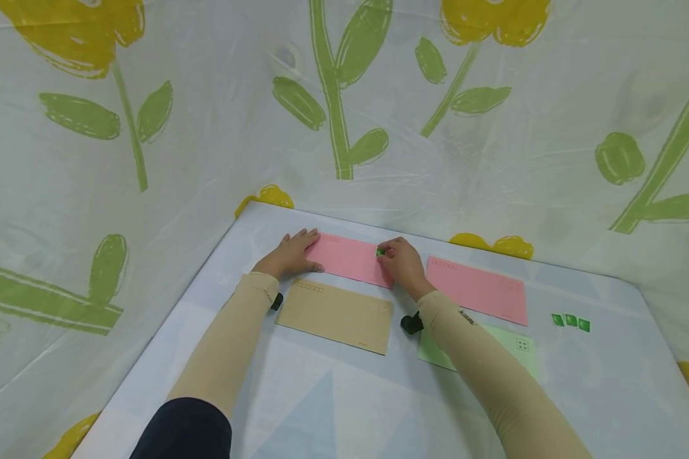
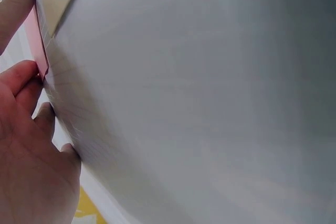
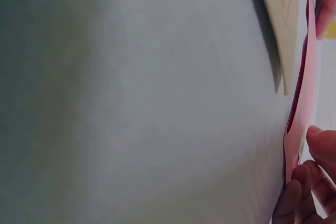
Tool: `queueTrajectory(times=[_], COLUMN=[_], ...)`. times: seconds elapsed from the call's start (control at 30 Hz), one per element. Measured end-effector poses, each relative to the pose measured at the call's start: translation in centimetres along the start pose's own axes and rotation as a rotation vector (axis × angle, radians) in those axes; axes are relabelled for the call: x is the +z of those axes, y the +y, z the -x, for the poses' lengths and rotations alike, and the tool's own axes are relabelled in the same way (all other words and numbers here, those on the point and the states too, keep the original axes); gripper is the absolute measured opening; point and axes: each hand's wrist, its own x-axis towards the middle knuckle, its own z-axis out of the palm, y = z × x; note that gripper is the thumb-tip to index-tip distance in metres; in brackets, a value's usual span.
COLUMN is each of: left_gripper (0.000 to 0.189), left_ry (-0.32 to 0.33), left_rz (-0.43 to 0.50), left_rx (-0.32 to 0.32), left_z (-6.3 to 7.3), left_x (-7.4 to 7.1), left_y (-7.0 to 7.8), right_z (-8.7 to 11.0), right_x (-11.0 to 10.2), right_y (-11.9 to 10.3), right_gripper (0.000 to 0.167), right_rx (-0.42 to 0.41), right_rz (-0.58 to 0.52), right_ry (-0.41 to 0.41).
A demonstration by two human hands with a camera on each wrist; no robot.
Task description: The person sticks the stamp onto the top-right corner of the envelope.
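A pink envelope (image 1: pixel 350 258) lies on the pale table (image 1: pixel 321 395). My left hand (image 1: pixel 291 254) rests flat on its left end, fingers straight. My right hand (image 1: pixel 399 261) is at the envelope's top right corner, fingertips curled round a small green stamp (image 1: pixel 381 252) that sits on the paper. In the left wrist view the left hand (image 2: pixel 26 145) touches the pink envelope's edge (image 2: pixel 39 51). In the right wrist view the fingers (image 3: pixel 310 192) lie by the pink envelope's edge (image 3: pixel 302 108); the stamp is hidden there.
A brown envelope (image 1: pixel 335 315) lies just in front of the pink one. A second pink envelope (image 1: pixel 476 290) lies to the right, and a light green envelope (image 1: pixel 517 350) is partly under my right forearm. Three green stamps (image 1: pixel 571 320) sit at the far right. Flowered sheeting surrounds the table.
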Motion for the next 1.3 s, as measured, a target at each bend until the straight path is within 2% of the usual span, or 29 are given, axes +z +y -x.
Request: queueTrajectory(times=[0.43,0.73,1.0,1.3], left_gripper=[0.092,0.093,0.094,0.094], left_ry=[0.0,0.001,-0.001,-0.003], left_rz=[0.016,0.014,0.013,0.011], left_rx=[-0.004,0.001,-0.005,-0.006], left_z=[0.2,0.1,-0.1,-0.2], left_x=[-0.2,0.0,0.1,0.1], left_y=[0.0,-0.1,-0.2,-0.2], right_z=[0.7,1.2,1.3,1.1], right_x=[0.2,0.2,0.3,0.5], right_y=[-0.5,-0.5,-0.5,-0.4], right_gripper=[0.029,0.03,0.028,0.03], right_rx=[-0.021,-0.014,-0.043,-0.024], right_rz=[-0.021,-0.002,0.028,0.031], right_ry=[0.002,-0.016,-0.016,-0.027])
